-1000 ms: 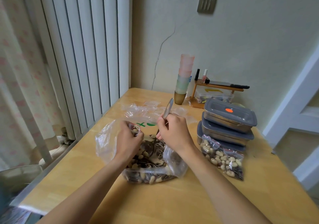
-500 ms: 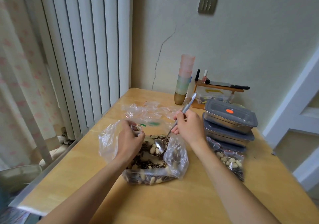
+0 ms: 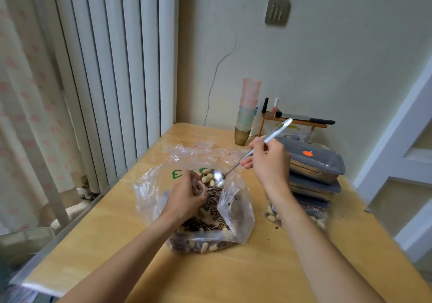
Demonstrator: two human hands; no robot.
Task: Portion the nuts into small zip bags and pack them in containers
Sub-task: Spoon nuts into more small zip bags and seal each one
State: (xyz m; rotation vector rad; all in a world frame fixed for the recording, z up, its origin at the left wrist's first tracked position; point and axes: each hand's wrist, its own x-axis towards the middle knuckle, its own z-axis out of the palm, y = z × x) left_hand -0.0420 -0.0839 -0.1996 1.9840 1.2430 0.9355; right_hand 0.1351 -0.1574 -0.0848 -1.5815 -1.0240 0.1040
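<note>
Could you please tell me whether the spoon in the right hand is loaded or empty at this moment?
Loaded. The spoon, held by the right hand, has several pale nuts lying in its bowl above the large bag.

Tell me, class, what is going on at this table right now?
A person is portioning nuts. The right hand holds a metal spoon loaded with peanuts above a large clear bag of mixed nuts and seeds on the wooden table. The left hand pinches a small zip bag right beside the spoon's bowl. A filled zip bag and stacked lidded containers sit to the right.
</note>
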